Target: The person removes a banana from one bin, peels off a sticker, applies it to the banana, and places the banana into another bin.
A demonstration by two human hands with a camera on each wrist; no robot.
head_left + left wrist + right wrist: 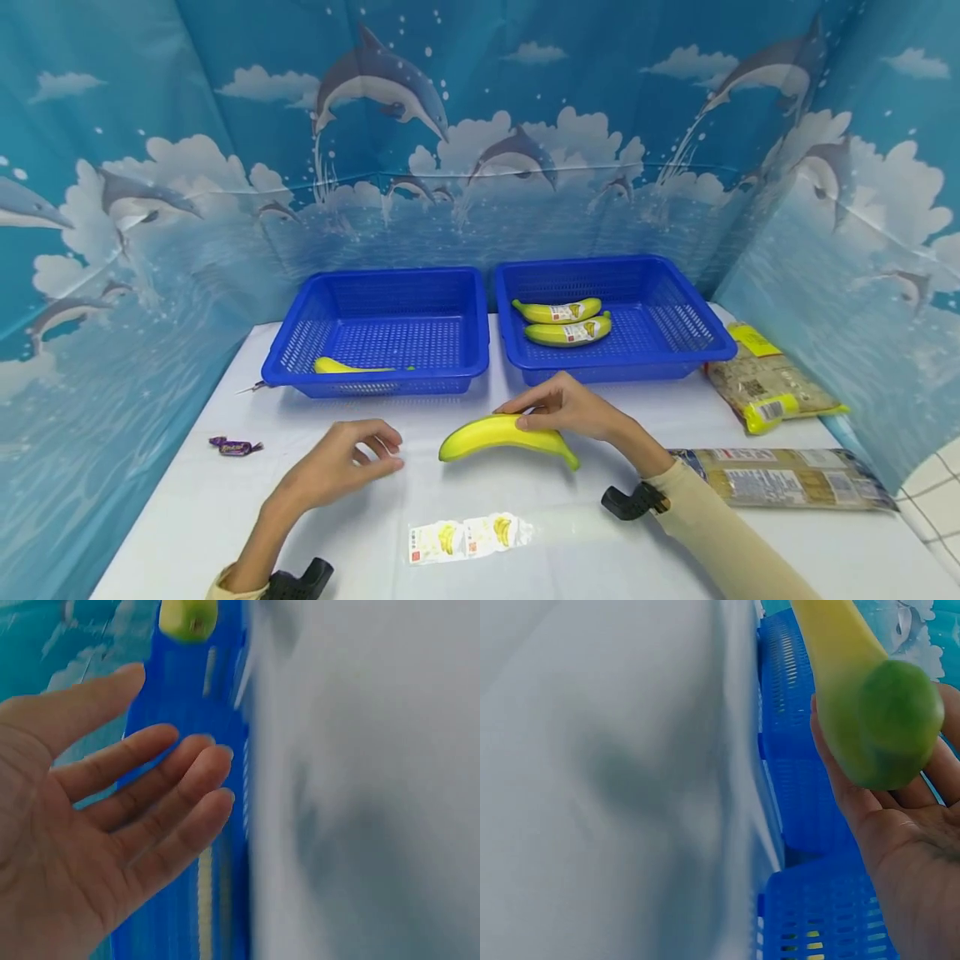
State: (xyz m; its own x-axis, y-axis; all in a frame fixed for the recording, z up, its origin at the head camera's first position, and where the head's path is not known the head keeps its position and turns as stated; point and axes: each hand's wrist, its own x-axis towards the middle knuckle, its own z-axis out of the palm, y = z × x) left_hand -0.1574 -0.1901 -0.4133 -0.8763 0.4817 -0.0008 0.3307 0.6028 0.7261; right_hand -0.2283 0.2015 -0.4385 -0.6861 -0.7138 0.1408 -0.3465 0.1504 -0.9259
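My right hand (564,407) pinches a yellow banana (487,435) from above, thumb in front and fingers behind. In the right wrist view the near green end of the banana (885,727) lies against the fingers. My left hand (337,462) is to the left of the banana and holds nothing. Its fingers are loosely bent, with the palm showing in the left wrist view. Below the banana, a clear strip with two white banana stickers (468,537) lies on the white table.
A blue basket (408,385) at back left holds a banana (345,367); another blue basket (637,369) at back right holds two labelled bananas (562,312). Bagged goods (772,383) and a long packet (780,479) lie at the right. A purple-wrapped candy (236,447) sits at left.
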